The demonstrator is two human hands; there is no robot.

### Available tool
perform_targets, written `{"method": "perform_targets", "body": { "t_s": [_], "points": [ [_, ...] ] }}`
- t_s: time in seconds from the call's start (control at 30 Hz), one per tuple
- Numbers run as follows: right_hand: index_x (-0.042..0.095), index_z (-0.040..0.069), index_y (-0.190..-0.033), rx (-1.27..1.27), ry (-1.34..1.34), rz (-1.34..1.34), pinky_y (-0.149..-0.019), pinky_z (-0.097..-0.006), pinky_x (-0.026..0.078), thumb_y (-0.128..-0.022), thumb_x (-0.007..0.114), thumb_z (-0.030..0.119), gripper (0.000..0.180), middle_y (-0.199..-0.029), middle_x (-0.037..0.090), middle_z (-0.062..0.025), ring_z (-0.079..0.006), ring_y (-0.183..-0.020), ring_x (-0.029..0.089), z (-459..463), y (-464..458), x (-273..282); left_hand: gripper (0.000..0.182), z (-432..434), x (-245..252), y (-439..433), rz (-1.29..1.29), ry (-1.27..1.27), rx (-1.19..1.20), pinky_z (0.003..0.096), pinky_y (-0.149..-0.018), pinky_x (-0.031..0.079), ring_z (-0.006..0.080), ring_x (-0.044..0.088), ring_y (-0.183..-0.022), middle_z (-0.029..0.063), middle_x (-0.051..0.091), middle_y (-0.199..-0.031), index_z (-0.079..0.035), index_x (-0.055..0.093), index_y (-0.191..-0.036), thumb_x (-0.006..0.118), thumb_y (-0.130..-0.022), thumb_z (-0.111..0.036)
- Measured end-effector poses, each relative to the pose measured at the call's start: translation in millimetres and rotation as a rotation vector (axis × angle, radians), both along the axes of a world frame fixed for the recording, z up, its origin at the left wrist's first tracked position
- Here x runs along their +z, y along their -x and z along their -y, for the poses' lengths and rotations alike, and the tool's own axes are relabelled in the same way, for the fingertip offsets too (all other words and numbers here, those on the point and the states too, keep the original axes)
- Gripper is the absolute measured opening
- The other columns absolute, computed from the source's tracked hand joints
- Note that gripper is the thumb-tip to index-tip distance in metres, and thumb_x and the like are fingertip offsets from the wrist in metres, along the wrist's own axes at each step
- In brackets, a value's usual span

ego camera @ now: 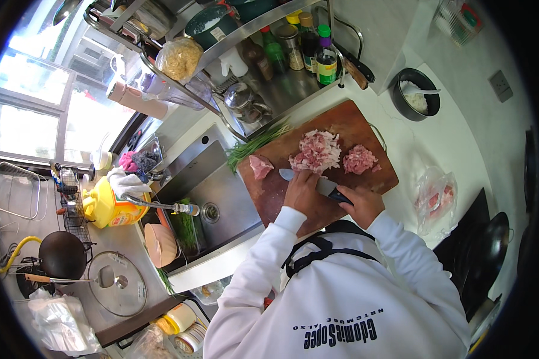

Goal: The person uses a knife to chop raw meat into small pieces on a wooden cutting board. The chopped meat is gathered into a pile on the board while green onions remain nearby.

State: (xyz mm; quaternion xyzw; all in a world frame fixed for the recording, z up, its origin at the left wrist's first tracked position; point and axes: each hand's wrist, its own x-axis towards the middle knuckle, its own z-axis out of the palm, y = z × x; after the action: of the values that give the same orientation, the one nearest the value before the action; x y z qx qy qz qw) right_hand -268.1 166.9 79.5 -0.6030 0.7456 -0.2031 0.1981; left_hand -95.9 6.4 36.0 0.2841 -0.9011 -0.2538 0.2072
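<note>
My right hand grips the dark handle of a kitchen knife. The blade lies across a brown wooden cutting board, its tip pointing left. Over the middle of the blade is my left hand, at the near edge of a large pile of chopped raw meat. Its fingertips are hidden, so I cannot tell whether they hold the blade or the meat. A smaller heap of minced meat sits to the right on the board, and one uncut chunk of meat to the left.
Green scallions lie along the board's far left edge, beside a steel sink. A rack with bottles stands behind. To the right are a dark bowl of white rice with a spoon, a plastic bag of meat and a black wok.
</note>
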Motion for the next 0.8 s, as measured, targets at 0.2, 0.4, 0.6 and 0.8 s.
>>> {"method": "perform_targets", "body": {
  "t_s": [0.2, 0.4, 0.6, 0.8],
  "points": [
    [0.064, 0.021, -0.133, -0.029, -0.120, 0.030, -0.072, -0.0470, 0.056, -0.088, 0.077, 0.026, 0.047, -0.096, 0.068, -0.0124, -0.0366, -0.084, 0.068, -34, 8, 10, 0.039, 25, -8, -7, -0.114, -0.164, 0.067, 0.0388, -0.095, 0.055, 0.0358, 0.067, -0.102, 0.0173, 0.072, -0.109, 0.003, 0.070, -0.115, 0.058, -0.079, 0.010],
    [0.065, 0.008, -0.131, -0.096, -0.060, 0.384, -0.083, -0.0445, 0.057, -0.093, 0.070, 0.019, 0.040, -0.113, 0.074, -0.0171, -0.0391, -0.096, 0.070, -51, 19, 12, 0.033, 73, -9, -50, -0.364, -0.735, 0.237, 0.0276, -0.085, 0.054, 0.0145, 0.066, -0.095, 0.0072, 0.070, -0.100, 0.002, 0.069, -0.114, 0.053, -0.088, 0.016],
    [0.064, 0.005, -0.132, -0.142, -0.266, 0.648, -0.083, -0.0386, 0.057, -0.099, 0.064, 0.021, 0.037, -0.108, 0.074, -0.0209, -0.0342, -0.093, 0.074, -47, 2, -7, 0.043, 127, -15, -100, 0.080, -0.225, 0.574, 0.0444, -0.096, 0.053, 0.0406, 0.064, -0.109, 0.0225, 0.066, -0.117, -0.003, 0.067, -0.120, 0.071, -0.078, 0.003],
    [0.063, 0.004, -0.132, -0.172, -0.282, 0.786, -0.080, -0.0364, 0.056, -0.100, 0.062, 0.019, 0.036, -0.099, 0.074, -0.0163, -0.0267, -0.087, 0.072, -36, -20, -42, 0.064, 137, -72, -91, 0.226, -0.313, 0.458, 0.0496, -0.103, 0.049, 0.0455, 0.058, -0.117, 0.0254, 0.061, -0.126, -0.011, 0.062, -0.129, 0.088, -0.071, -0.014]
  ]
}}
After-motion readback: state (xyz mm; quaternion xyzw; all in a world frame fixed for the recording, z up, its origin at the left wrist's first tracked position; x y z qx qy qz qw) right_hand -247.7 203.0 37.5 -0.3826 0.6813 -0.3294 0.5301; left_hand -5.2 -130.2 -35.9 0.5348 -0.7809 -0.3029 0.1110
